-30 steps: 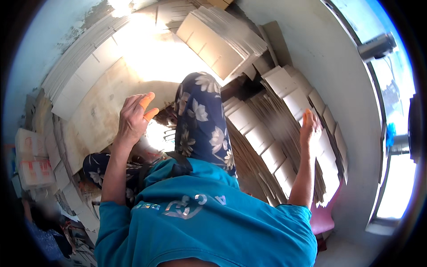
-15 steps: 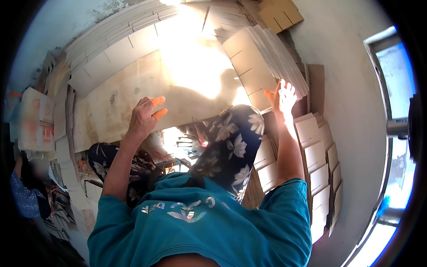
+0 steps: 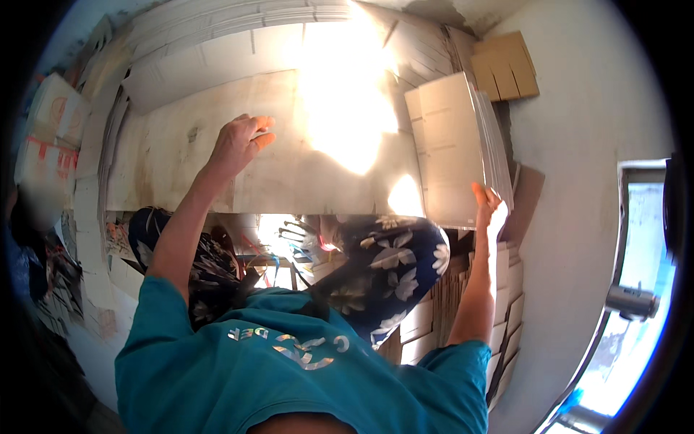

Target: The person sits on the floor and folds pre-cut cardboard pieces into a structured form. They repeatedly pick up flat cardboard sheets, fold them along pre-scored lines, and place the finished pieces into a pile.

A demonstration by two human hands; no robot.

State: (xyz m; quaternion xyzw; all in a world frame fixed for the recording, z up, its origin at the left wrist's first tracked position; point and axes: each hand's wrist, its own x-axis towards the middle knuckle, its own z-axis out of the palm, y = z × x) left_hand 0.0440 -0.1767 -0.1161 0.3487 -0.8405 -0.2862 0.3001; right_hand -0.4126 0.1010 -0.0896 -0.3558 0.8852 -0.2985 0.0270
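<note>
My left hand [image 3: 242, 141] hovers over the bare wooden board [image 3: 166, 155]. Orange covers sit on its thumb and forefinger, which are parted with nothing between them; the other fingers curl in. On the right, my right hand [image 3: 491, 208] grips the near right corner of a flat cardboard sheet [image 3: 444, 152] on top of a leaning stack. Its orange-covered thumb rests at the sheet's edge and the fingers lie along the stack's side. How many sheets it grips is hidden.
Long stacks of flat cardboard [image 3: 217, 61] line the board's far side. Brown cardboard [image 3: 506, 66] leans at the far right wall, and more stacked cardboard [image 3: 416, 329] stands beside my knee. Boxes [image 3: 54, 137] stand at the left. Strong sunlight washes out the board's middle.
My right hand has come down from beside the stack onto the near corner of its top sheet. The left hand stays over the board, its fingers nearer each other. The whole view has turned.
</note>
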